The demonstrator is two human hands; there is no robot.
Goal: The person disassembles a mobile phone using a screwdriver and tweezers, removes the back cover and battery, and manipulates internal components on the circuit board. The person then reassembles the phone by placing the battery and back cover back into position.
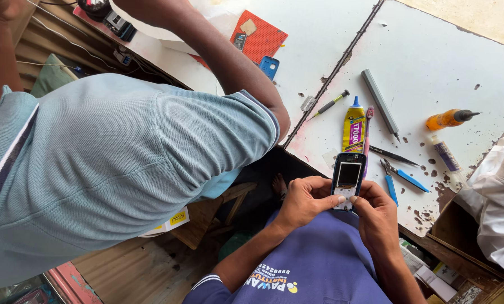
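Both of my hands hold a small mobile phone (349, 174) with a blue frame, its front cover off and its screen and white keypad area exposed. My left hand (305, 200) grips the phone's lower left side, thumb by the keypad. My right hand (378, 217) holds the lower right side, fingertips pressed on the bottom edge. The phone hovers at the near edge of the white worktable (432, 56).
On the table lie a yellow glue tube (353, 126), pink toothbrush (368, 135), grey bar tool (380, 104), small screwdriver (331, 104), black tweezers (395, 156), blue-handled cutters (395, 179) and an orange bottle (449, 118). Another person in a grey-blue shirt (122, 157) leans over at left.
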